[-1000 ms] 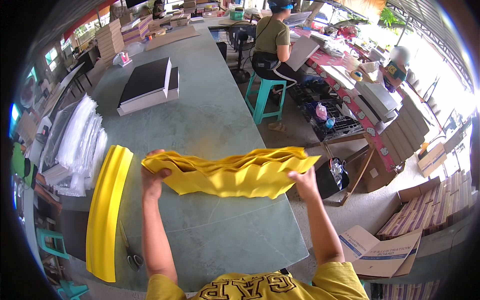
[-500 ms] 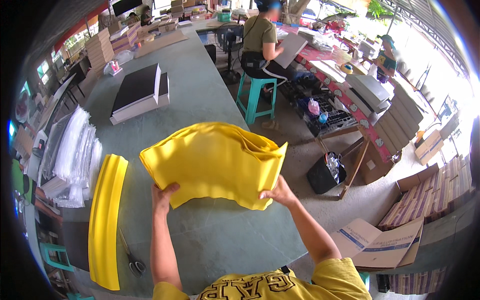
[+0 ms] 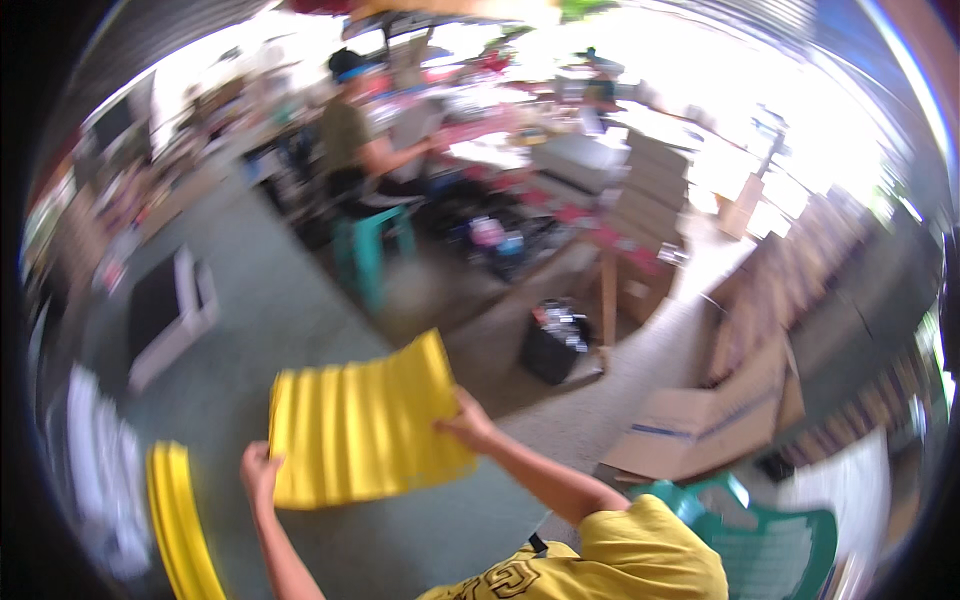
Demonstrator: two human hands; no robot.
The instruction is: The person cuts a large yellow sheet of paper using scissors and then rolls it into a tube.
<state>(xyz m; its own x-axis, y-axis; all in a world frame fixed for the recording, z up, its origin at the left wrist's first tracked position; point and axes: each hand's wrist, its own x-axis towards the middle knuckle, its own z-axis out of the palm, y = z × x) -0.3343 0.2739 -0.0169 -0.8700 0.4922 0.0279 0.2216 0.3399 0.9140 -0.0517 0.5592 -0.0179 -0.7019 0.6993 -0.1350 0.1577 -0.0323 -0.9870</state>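
My left hand (image 3: 260,472) grips the left edge of a stack of yellow sheets (image 3: 362,425), its thumb on the near face. On the opposite edge my right hand (image 3: 467,421) is closed, with the thumb pressed on the front. Wavy ridges run down the sheets, which I hold up above the grey-green table (image 3: 350,555). A second strip of ridged yellow sheets (image 3: 182,520) lies on the table to the left of my left hand. How many sheets I hold cannot be made out through the blur.
Black-topped stacks (image 3: 165,310) and clear plastic sleeves (image 3: 105,470) lie on the table at left. Ahead, a person (image 3: 350,140) sits on a green stool (image 3: 372,250). A black bin (image 3: 555,342), an opened carton (image 3: 700,420) and a green chair (image 3: 770,540) stand right.
My view has swung to the right, so the surroundings slide left and blur. The yellow sheets went from a bowed, fanned bundle to a flatter, ridged one, still in both hands.
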